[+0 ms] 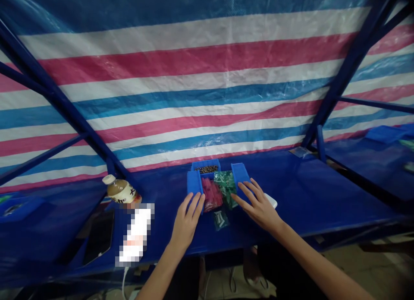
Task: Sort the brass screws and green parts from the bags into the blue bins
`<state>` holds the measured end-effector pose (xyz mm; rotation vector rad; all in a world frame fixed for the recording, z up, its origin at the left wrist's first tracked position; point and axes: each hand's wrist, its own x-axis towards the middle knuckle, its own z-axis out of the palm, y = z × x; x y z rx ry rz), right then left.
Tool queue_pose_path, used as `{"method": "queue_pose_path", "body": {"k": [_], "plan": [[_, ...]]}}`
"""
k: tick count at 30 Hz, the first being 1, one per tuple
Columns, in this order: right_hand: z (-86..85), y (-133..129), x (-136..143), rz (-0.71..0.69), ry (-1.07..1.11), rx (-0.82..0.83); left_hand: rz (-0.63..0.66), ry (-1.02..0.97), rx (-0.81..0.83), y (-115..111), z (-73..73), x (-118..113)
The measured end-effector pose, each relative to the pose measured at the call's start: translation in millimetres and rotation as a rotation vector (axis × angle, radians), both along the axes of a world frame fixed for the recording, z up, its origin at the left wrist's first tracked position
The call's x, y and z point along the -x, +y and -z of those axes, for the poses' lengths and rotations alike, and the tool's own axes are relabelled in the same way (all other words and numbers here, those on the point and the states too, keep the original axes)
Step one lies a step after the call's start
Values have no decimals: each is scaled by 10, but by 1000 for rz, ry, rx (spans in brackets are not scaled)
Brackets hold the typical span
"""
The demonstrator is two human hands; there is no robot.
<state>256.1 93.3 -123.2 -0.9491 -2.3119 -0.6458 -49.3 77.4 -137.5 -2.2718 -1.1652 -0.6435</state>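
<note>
My left hand (188, 216) has its fingers stretched out and rests against the left blue bin (194, 182); its thumb is hidden. My right hand (260, 205) is spread beside the right blue bin (239, 173), one fingertip close to the green packets (227, 185). Whether that fingertip touches them I cannot tell. Pink packets (211, 195) lie between the two bins, left of the green ones. Behind them stands another blue bin (197, 164) with small dark brassy pieces (207, 169). Before them lies a small clear bag (221, 220) with pale slender pieces inside.
A white object (271, 200) lies partly behind my right hand. To the left are a drink bottle (123, 191), a dark phone-like slab (99, 236) and a blurred-out item with a white cable (124, 278). Blue metal struts (339, 75) and a striped sheet (207, 93) border the blue table (310, 192).
</note>
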Motion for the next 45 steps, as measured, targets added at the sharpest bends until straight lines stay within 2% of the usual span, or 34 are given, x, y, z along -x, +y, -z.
{"method": "queue_pose_path", "body": {"k": [5, 16, 20, 25, 30, 33, 36, 40, 43, 45], "plan": [[-11, -46, -127, -16, -36, -20, -53, -46, 13, -21, 10, 71], [-23, 9, -388, 103, 68, -16, -124, -136, 70, 1, -21, 266], [-61, 3, -410, 56, 136, -47, -145, -170, 32, -2, -47, 317], [-103, -11, -403, 31, 201, -84, -212, -319, -59, -8, -84, 375], [-39, 35, -426, -29, 128, -18, -234, -375, -122, -34, -111, 421], [-13, 76, -462, -23, 168, -9, -307, -463, -122, -43, -123, 431], [-31, 129, -529, 129, 353, -14, -461, -674, -49, -7, -144, 424], [-82, 184, -629, 484, 599, 141, -585, -916, 208, 189, -197, 419], [-75, 199, -710, 704, 767, 253, -619, -972, 298, 434, -229, 454], [-18, 217, -791, 764, 837, 294, -667, -949, 311, 600, -220, 496]]}}
